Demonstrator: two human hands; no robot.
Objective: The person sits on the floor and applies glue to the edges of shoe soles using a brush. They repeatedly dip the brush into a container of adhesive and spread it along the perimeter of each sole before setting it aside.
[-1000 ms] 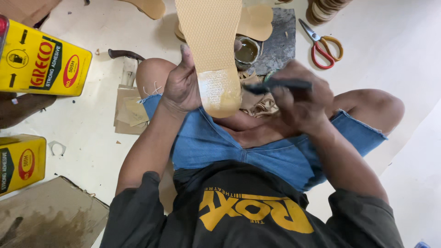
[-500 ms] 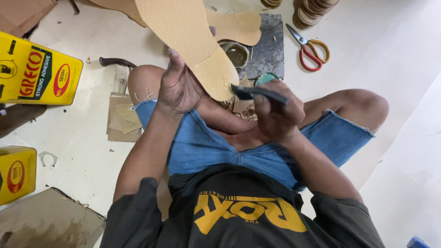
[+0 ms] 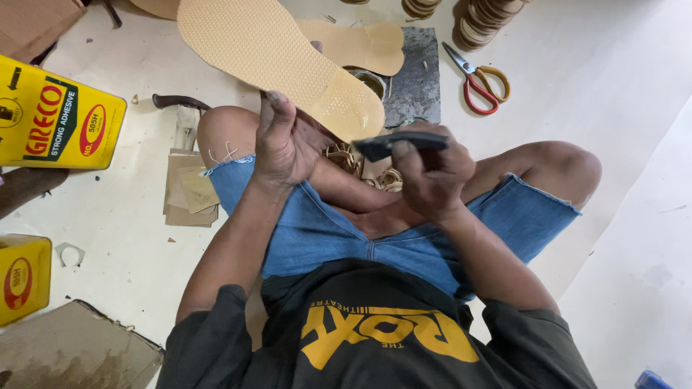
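Sitting cross-legged on the floor point(image 3: 620, 94), the person holds a tan sole point(image 3: 277, 61) in the left hand point(image 3: 285, 140), whose grip is closed on the heel end so that the long toe end points up and away over the left knee. The right hand point(image 3: 432, 176) is closed around a small dark flat tool point(image 3: 400, 145), apparently a blade or scraper, held level just beside the heel. The step in hand appears to be working the heel edge of the sole; the next move seems to call for a steady left hold and the tool's edge brought squarely against the rim. The sole is thin and slightly flexible, with a fine dotted grain and a paler, glossier heel patch. A second sole point(image 3: 360, 45) lies on a dark square slab point(image 3: 414, 79). Red-handled scissors point(image 3: 477, 81), a stack of round discs point(image 3: 479, 25), a yellow rectangular glue can point(image 3: 58, 119) and cardboard scraps point(image 3: 189, 189) lie around.
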